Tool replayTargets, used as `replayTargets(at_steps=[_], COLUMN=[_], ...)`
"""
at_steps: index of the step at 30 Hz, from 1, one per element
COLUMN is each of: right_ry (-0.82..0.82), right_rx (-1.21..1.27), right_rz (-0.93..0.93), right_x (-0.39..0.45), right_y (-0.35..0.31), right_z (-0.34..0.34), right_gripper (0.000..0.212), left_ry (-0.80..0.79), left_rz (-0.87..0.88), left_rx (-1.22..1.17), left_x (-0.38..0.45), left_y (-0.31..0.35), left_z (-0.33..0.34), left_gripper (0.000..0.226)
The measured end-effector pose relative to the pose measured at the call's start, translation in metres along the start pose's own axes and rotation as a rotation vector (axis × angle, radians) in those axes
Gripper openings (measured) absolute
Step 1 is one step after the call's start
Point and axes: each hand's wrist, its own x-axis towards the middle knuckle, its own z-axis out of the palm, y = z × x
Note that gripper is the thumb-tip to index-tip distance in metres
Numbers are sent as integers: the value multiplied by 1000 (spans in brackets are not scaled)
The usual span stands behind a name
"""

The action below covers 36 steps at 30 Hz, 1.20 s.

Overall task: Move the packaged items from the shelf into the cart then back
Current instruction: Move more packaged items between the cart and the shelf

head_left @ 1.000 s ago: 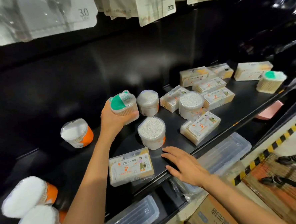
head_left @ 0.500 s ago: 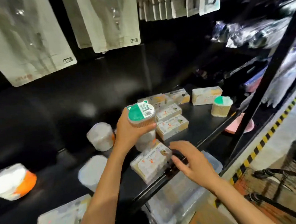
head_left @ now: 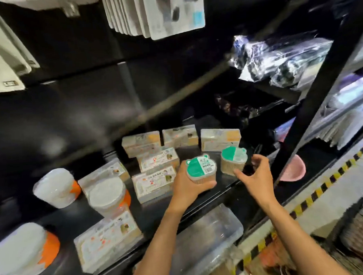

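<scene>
Our left hand (head_left: 188, 187) grips a green-lidded clear plastic tub of wooden sticks (head_left: 201, 170), fingers curled round its base and thumb along the near side, holding it just above the front edge of the black metal shelf (head_left: 71, 220). Our right hand (head_left: 256, 176) is spread, thumb and fingers curved on either side of a second green-lidded tub (head_left: 234, 161) that stands on the shelf near its front lip; we cannot tell whether the fingertips touch it. The two tubs sit close together with a narrow dark gap between them. The held tub shows a bear-eared lid, half green, half white label with a barcode. Left of the hands, flat clear rectangular boxes with printed labels (head_left: 154, 183) crowd the shelf, leaving little bare surface. Further left stand round white-topped jars with orange bands (head_left: 107, 197). A black upright post (head_left: 314, 99) rises just right of our right hand.
</scene>
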Motion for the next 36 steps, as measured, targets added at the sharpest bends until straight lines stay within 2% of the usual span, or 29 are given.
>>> replayTargets(at_steps=[3,8,10,12,15,18,22,26,30,33,36], right_ry=[-92,-151,-149,-144,-200,-294,-324,-257,-165,-89,-15], right_rx=[88,194,191,195,187,177,182,182,221,250,244], right_rz=[30,48,46,46,55,35,32,49,70,107,144], right_x=[19,32,35,38,42,43,44,37,13,-16,-53], right_y=[13,22,25,26,26,27,25,17,12,17,29], right_z=[12,31,37,40,35,30,29,28,8,-21,-59], right_gripper=[90,99,97,83,74,78,83,74,82,83,78], left_ry=[14,33,20,-13,-51,-65,-39,-17,-75,-158,-313], left_rz=[-50,-78,-92,-86,-61,-48,-53,-44,-35,26,81], left_rx=[25,37,38,62,97,103,69,27,-43,-93,-165], left_x=[10,22,27,31,33,34,30,28,21,9,-7], left_y=[-13,-31,-35,-36,-34,-33,-29,-26,-15,-2,11], left_z=[18,26,25,24,21,19,22,25,26,35,62], left_gripper=[75,69,74,74,73,74,78,69,66,64,65])
